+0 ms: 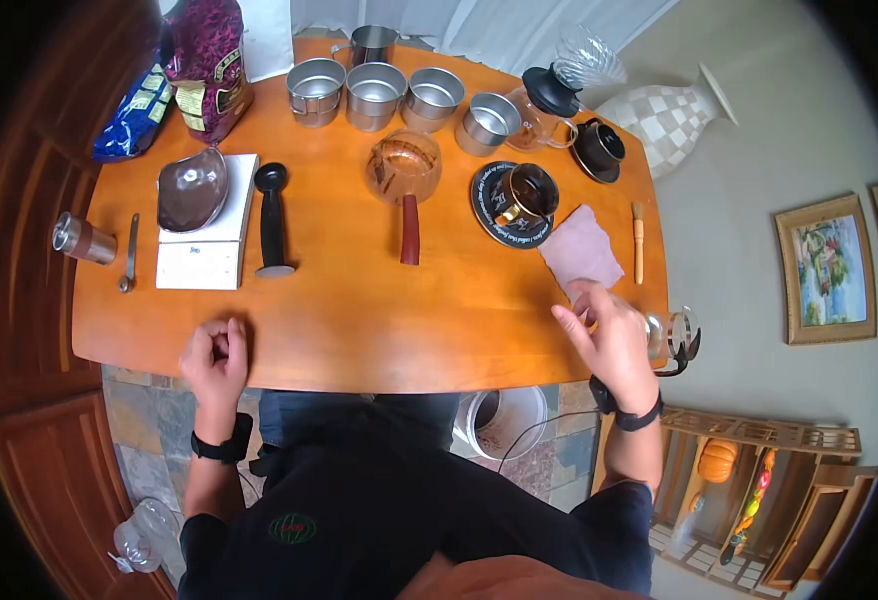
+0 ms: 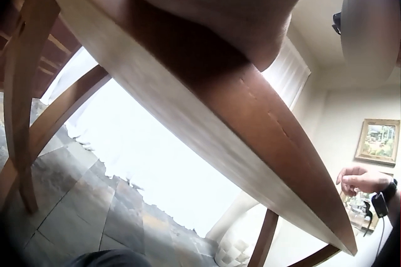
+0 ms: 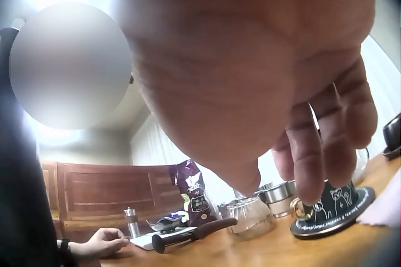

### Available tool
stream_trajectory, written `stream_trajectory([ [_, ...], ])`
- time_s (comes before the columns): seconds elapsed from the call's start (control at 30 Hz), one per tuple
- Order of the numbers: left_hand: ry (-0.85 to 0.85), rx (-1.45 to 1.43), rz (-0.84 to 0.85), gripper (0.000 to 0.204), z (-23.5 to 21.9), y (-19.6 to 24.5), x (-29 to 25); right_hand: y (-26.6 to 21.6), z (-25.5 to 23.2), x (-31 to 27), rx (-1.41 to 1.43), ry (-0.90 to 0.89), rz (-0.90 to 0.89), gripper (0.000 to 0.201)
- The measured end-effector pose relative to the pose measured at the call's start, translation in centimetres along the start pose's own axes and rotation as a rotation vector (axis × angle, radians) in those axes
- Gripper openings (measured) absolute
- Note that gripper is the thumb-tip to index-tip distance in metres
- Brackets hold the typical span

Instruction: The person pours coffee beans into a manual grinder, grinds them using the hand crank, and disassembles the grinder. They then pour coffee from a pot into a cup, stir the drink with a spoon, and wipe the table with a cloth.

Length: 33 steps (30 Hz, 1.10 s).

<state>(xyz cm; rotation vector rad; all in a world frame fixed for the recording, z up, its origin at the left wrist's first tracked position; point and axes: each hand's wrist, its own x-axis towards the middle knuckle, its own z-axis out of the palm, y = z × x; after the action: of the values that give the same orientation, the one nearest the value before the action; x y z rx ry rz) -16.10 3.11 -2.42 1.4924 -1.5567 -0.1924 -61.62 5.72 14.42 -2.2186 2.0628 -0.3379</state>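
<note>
Loosely curled and holding nothing, my left hand (image 1: 215, 358) rests at the table's front edge, below a white scale (image 1: 199, 265) that bears a dark brown dish (image 1: 193, 192). My right hand (image 1: 611, 335) is over the right front of the table with relaxed, slightly bent fingers and nothing in them. Just beyond its fingertips lies a pink cloth (image 1: 581, 250). Past the cloth, a black cup (image 1: 534, 188) with a gold handle stands on a black saucer (image 1: 505, 234) with white lettering. The right wrist view shows my right palm (image 3: 250, 85) close up, fingers hanging down.
A glass pot (image 1: 410, 165) with a red-brown handle stands mid-table, a black scoop (image 1: 273, 220) to its left. Several metal cups (image 1: 376, 95) line the back, beside a glass server (image 1: 534, 125). A brush (image 1: 639, 240) lies far right; a metal grinder (image 1: 84, 240) is far left.
</note>
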Motion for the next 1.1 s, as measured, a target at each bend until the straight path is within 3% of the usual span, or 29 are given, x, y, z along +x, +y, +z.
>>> stream_trajectory([
  [0.23, 0.044, -0.025, 0.059, 0.02, -0.2, -0.1, -0.1, 1.0, -0.1, 5.9, -0.275, 0.029, -0.12, 0.035],
  [0.33, 0.04, -0.004, 0.083, 0.02, -0.4, 0.0, -0.3, 1.6, 0.9, 7.6, -0.347, -0.043, -0.105, 0.038],
  [0.67, -0.031, -0.002, 0.16, 0.02, -0.9, 0.3, 0.3, 1.8, 3.1, 10.5, -0.377, -0.011, -0.134, 0.046],
  [0.87, -0.056, -0.041, 0.14, 0.014, -1.3, -0.3, -0.1, 1.9, 3.3, 10.9, -0.348, -0.043, -0.099, 0.037],
  [1.1, -0.055, -0.069, 0.173, 0.014, -1.5, -0.2, 0.4, 2.6, 2.0, 11.6, -0.454, 0.125, -0.089, 0.026],
])
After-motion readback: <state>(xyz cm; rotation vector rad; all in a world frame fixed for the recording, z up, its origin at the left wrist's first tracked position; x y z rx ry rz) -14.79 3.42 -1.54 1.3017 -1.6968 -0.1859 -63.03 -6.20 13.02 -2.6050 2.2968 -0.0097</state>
